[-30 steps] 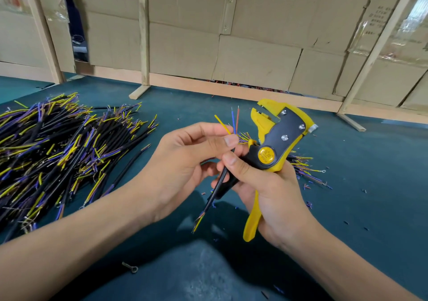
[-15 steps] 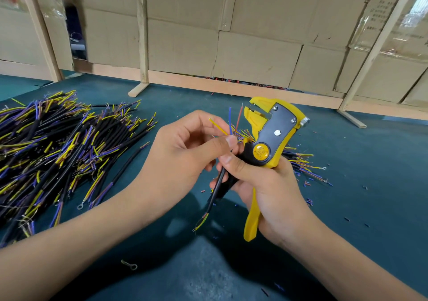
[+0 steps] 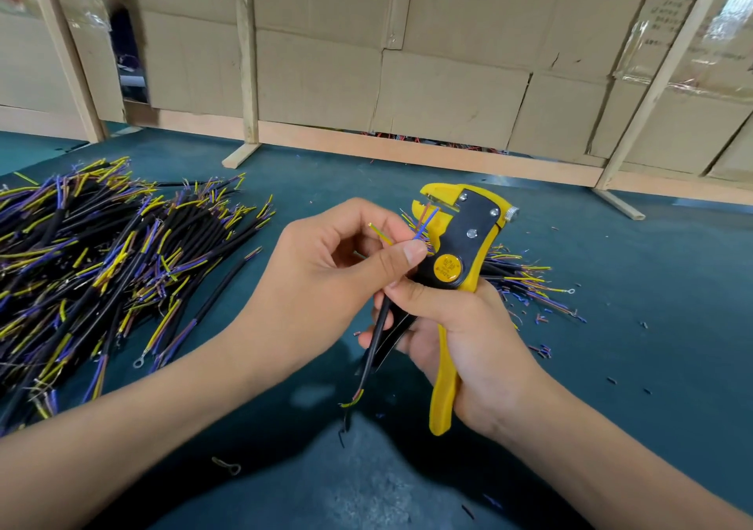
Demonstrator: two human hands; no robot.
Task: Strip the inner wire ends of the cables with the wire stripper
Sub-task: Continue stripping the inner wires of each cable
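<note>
The left hand [image 3: 326, 268] holds a black-sheathed cable [image 3: 377, 336] in a narrow grip, thumb pressed against the forefinger just below where the sheath ends. The cable's long axis runs steeply, from a frayed lower end near the desk up and slightly right to the hand. Three thin inner wires fan out from its upper end: a yellow wire [image 3: 381, 234] slanting up and left, and a blue wire [image 3: 427, 223] and a brownish-red wire [image 3: 423, 216] pointing up and right, their tips reaching the mouth of the tool's head.

The right hand [image 3: 468, 334] has its grip wrapped round the handles of a yellow and black plastic wire stripper [image 3: 464, 252], thumb lying across near the round yellow dial. The tool stands nearly upright, head up and tilted a little left, the yellow handle pointing down toward the person. Both things are held above the dark teal desk [image 3: 611, 366].

A large heap of black cables with yellow and purple ends [image 3: 102, 268] lies on the desk to the left. A smaller bundle of cables [image 3: 525, 281] lies behind the right hand, with cut bits of insulation [image 3: 544, 350] scattered near it. A cardboard wall on wooden posts [image 3: 448, 81] stands at the back.
</note>
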